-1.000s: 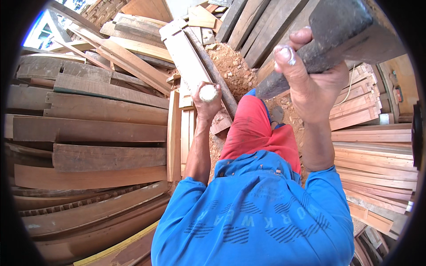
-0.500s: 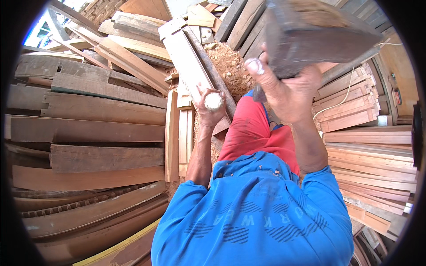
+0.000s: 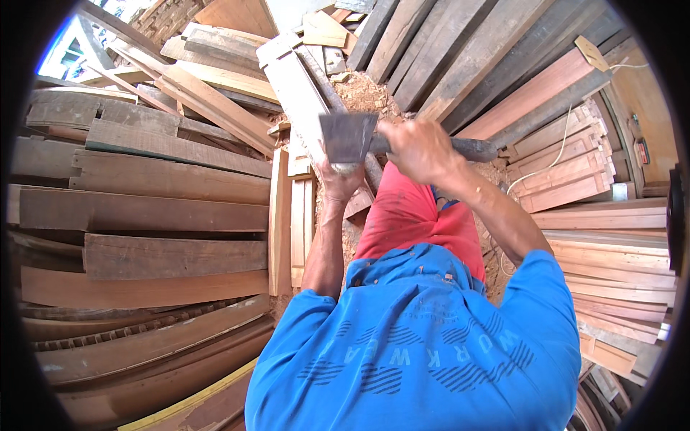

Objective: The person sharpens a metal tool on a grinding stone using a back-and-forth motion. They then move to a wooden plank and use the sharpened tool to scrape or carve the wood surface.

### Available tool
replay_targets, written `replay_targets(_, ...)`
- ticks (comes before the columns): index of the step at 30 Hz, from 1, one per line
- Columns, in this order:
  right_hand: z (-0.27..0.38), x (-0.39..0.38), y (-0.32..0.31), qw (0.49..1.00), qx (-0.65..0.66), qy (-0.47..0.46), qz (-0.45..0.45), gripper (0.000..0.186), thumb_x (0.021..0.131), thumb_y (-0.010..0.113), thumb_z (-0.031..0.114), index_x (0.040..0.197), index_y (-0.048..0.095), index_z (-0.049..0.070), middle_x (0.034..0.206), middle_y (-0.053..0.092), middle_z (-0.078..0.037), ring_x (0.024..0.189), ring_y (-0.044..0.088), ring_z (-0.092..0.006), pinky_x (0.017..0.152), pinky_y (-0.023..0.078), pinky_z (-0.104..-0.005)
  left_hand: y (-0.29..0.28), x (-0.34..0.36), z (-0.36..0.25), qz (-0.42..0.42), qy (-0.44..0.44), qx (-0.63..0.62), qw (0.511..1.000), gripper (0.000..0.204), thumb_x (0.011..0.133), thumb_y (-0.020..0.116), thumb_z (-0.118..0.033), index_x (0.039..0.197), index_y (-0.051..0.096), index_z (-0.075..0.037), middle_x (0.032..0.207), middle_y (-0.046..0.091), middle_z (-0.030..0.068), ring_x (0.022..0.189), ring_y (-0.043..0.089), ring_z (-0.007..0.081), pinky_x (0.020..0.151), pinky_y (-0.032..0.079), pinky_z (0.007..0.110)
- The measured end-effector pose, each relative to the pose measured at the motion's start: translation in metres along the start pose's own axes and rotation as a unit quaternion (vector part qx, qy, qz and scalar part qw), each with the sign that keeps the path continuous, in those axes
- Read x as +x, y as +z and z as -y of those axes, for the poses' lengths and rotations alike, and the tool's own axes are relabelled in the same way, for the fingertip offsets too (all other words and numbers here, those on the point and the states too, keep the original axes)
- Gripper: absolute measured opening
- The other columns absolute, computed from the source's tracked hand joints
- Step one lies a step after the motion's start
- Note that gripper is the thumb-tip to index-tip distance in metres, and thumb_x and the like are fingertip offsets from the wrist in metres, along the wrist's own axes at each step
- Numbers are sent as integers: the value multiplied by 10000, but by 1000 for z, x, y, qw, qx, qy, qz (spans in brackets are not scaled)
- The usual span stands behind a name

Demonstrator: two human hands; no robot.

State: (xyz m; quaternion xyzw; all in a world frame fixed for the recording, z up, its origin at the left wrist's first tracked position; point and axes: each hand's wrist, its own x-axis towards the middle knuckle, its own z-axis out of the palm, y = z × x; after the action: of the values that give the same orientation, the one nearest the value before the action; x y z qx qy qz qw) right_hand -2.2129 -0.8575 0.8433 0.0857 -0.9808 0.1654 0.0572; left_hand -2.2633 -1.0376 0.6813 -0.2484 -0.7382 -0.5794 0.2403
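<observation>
My right hand grips a dark tool with a broad, flat, axe-like head; its dark handle pokes out to the right of my fist. The head is just over my left hand, which is closed round an upright piece with a pale round top, now largely hidden by the tool. Whether the head touches it, I cannot tell. Under my left hand lies a long pale board on other timber, beside a dark narrow piece.
Weathered planks are stacked along the left, dark beams at the back right, and light boards with a cord on the right. Wood chips cover the ground between. My legs in red trousers are below my hands.
My right hand has swung the dark tool from high on the right down and leftward, over my left hand. My left hand has stayed in about the same place.
</observation>
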Motion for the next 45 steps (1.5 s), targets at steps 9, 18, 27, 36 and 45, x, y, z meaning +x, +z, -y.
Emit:
replay_targets(9,39,47,-132,886,272,-119,-357,198,861,737,155,978,684,5,685,673,-73,592,645,-169,558,522,-317,-4,19,15,54,-105,-4,993,200,828,780,-109,909,610,-43,759,672,107,717,661,246,691,528,355)
replay_targets(18,7,19,-18,995,1,18,99,456,808,726,143,1220,642,-36,879,709,-276,880,724,-406,786,588,-475,6,-3,61,51,0,123,991,350,899,764,-214,1150,612,-24,985,715,47,923,685,201,923,460,366)
replay_targets(27,9,9,-40,977,202,66,-20,469,795,770,162,1189,642,-58,795,664,-282,783,706,-399,740,543,-437,-12,34,13,163,-196,7,967,227,846,753,-158,996,669,-8,718,664,122,764,667,291,769,547,401)
replay_targets(36,11,1,-57,967,237,81,-48,434,823,780,154,1173,645,-63,939,716,-222,840,697,-247,802,540,-387,-21,41,-3,41,-147,-35,988,111,912,723,-62,906,622,-19,657,623,3,565,606,65,512,479,235)
replay_targets(45,25,14,-62,958,267,56,-86,423,827,772,139,1182,641,-52,998,722,-217,843,685,-231,813,547,-358,-12,33,21,36,-196,-69,978,155,869,755,-46,935,617,-18,827,677,54,765,663,122,711,537,280)
